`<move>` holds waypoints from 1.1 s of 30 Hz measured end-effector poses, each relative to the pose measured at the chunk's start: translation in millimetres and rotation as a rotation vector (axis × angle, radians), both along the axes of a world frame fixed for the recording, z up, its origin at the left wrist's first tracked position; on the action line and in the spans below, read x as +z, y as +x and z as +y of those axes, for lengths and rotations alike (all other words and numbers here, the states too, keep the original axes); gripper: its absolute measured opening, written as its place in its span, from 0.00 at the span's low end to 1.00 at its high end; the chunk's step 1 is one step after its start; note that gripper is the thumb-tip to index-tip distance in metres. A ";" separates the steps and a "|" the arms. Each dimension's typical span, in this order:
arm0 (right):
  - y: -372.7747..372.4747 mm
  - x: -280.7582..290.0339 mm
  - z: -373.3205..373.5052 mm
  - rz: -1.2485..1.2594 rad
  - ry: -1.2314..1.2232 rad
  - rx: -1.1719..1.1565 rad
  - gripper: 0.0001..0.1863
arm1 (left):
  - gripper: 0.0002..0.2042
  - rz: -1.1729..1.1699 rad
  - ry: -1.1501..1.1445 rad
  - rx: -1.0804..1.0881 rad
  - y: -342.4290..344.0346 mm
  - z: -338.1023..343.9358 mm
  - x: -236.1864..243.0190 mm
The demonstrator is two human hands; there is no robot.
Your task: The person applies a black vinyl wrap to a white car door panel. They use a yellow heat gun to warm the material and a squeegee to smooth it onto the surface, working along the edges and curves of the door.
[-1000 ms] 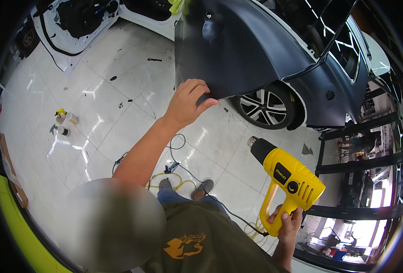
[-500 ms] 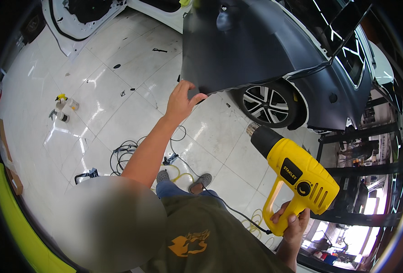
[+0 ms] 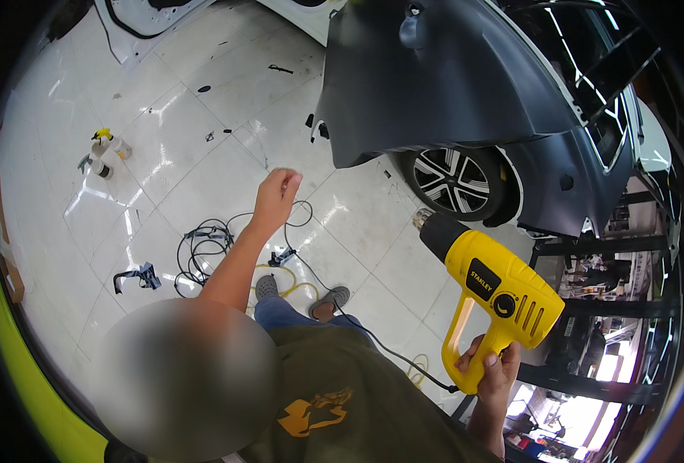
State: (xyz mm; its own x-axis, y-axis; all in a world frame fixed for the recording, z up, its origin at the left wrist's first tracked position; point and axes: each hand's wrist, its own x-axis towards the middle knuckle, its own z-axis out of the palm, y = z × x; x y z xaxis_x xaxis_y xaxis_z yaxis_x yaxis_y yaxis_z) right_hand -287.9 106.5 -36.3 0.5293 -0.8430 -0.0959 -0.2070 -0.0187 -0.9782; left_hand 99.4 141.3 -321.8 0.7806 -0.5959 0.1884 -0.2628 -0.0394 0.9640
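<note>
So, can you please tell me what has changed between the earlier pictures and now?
The left hand has let go of the lower corner of the dark sheet and moved down and left in the picture, back toward the body; that corner now hangs free. As before, the right hand holds the yellow heat gun, and the bottles stand in place.

smooth yellow pistol-shaped plastic heat gun [image 3: 505,279] with silver metal nozzle [image 3: 420,218], satin dark grey curved car panel [image 3: 434,89], glossy white square-tiled floor [image 3: 357,224], matt olive cloth shirt [image 3: 403,420]
</note>
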 end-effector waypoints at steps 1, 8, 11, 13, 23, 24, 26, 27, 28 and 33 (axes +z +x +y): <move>2.8 1.0 -0.7 -0.001 0.001 -0.007 0.26 | 0.10 -0.036 -0.021 0.006 4.1 -1.9 12.6; 20.6 8.5 6.8 -0.058 -0.159 0.066 0.31 | 0.09 0.024 -0.140 0.087 30.1 -21.8 19.6; 27.8 4.3 11.4 -0.059 -0.210 0.083 0.33 | 0.10 0.082 -0.135 0.082 28.8 -24.9 16.6; 31.8 -1.0 11.8 -0.009 -0.208 0.073 0.33 | 0.11 0.092 -0.157 0.082 24.7 -29.8 20.7; 48.6 -38.7 5.1 0.000 -0.086 0.115 0.31 | 0.13 0.082 -0.137 0.088 33.9 -25.1 27.9; 46.6 -40.8 5.1 -0.009 -0.073 0.106 0.31 | 0.13 0.063 -0.162 0.061 33.3 -25.1 24.4; 42.3 -47.7 5.6 -0.032 -0.072 0.055 0.30 | 0.14 -0.028 -0.159 0.010 33.5 -25.4 24.2; 41.7 -47.2 3.3 -0.033 -0.067 0.054 0.30 | 0.15 -0.100 -0.130 -0.017 35.6 -31.9 25.6; 41.3 -45.2 -0.7 -0.036 -0.065 0.052 0.30 | 0.15 -0.174 -0.103 -0.045 38.6 -39.2 31.8; 22.5 -45.0 -4.8 0.054 -0.025 -0.093 0.28 | 0.22 -0.448 -0.035 -0.253 38.9 -74.7 80.3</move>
State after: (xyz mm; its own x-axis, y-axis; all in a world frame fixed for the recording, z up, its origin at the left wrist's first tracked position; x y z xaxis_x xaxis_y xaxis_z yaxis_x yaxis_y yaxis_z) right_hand -265.4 101.7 -81.3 0.4432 -0.8908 -0.1001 -0.2614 -0.0216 -0.9650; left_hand 138.3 66.6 -241.5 0.4505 -0.7432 0.4946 -0.6476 0.1093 0.7541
